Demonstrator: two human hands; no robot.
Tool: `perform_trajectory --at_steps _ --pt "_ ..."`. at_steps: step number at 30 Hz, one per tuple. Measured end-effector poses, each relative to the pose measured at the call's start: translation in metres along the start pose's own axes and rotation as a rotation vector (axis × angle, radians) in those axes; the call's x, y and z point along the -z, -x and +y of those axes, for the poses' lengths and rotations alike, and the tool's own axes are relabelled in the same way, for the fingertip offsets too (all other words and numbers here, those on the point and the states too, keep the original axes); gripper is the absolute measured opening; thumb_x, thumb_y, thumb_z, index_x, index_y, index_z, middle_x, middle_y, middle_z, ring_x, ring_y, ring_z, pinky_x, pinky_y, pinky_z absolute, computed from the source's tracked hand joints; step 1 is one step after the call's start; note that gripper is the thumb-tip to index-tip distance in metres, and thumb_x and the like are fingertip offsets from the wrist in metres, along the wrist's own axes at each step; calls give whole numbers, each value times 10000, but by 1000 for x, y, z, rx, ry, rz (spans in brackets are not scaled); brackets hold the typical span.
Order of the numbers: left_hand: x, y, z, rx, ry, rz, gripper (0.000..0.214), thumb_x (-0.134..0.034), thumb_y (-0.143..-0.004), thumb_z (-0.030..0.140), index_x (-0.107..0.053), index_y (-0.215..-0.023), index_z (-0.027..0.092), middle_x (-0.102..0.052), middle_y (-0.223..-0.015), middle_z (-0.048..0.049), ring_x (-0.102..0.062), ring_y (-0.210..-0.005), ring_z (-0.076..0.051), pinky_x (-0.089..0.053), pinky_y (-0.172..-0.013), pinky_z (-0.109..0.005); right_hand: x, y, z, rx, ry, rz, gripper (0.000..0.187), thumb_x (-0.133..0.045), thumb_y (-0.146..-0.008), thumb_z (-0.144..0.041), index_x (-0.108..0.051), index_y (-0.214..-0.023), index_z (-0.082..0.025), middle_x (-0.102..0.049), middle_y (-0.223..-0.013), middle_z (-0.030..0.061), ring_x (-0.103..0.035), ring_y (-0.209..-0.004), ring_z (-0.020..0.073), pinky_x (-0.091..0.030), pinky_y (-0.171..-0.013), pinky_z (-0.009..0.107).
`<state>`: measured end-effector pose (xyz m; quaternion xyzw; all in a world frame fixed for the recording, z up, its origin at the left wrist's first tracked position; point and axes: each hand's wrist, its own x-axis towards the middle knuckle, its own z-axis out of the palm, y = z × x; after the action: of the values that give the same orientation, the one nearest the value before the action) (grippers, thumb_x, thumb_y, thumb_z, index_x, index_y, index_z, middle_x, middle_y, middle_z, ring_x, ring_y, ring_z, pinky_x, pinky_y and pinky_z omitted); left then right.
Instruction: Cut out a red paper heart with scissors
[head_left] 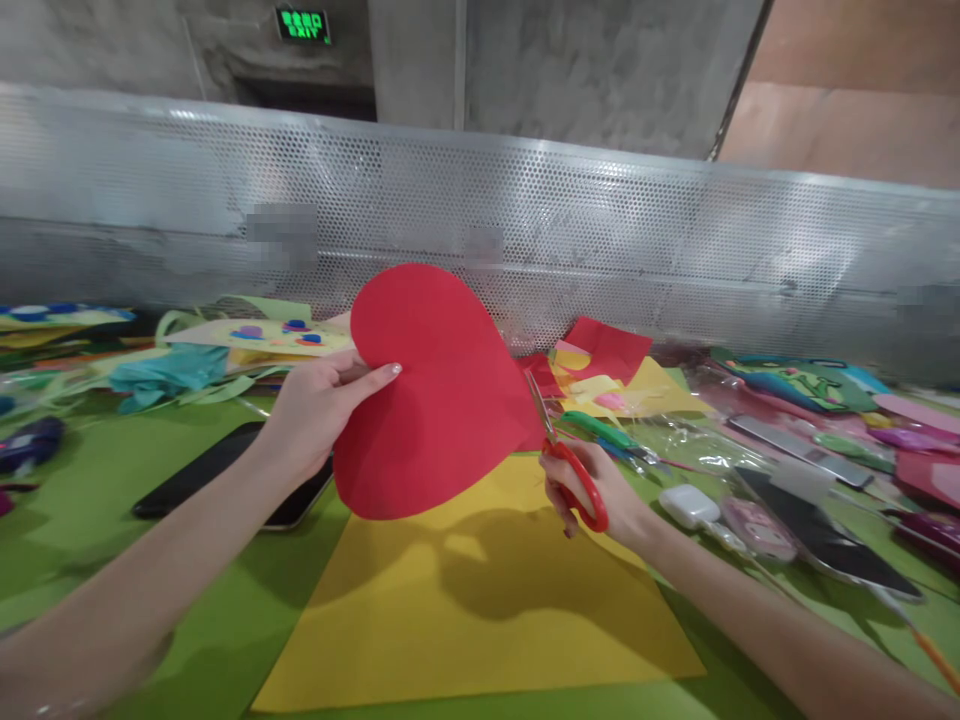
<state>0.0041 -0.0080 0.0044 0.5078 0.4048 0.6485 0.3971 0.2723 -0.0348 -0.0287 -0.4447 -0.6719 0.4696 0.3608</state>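
A large red paper heart [442, 390] is held up, tilted on its side with its point toward the right. My left hand [322, 405] pinches it at the left, near the notch, with the thumb on the front face; the fingers behind are hidden. In my right hand [600, 490] are scissors [581, 485] with red handles, their blades pointing up beside the heart's right tip. Whether the blades touch the paper I cannot tell. Below both hands a yellow sheet of paper [480, 640] lies on the green tabletop, with their shadow on it.
Behind the left forearm lies a black tablet [202, 470]. Red paper scraps [611, 345] and a green cutter [600, 430] are beyond the scissors. On the right are a white earphone case [688, 507] and a phone [825, 535]. A perforated metal panel [450, 200] stands behind.
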Motion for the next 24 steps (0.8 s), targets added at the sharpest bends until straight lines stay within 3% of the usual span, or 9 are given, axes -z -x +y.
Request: perform_trajectory --at_steps 24 --pt "1 -1 -1 -11 16 31 252 -790 -614 293 -716 -837 200 -748 -846 -28 -690 -738 -179 -562 -732 -311 -3 1 -2 -10 45 10 336 -568 -782 -423 -385 -598 -210 -437 -388 -80 -403 -289 74 -387 -324 202"
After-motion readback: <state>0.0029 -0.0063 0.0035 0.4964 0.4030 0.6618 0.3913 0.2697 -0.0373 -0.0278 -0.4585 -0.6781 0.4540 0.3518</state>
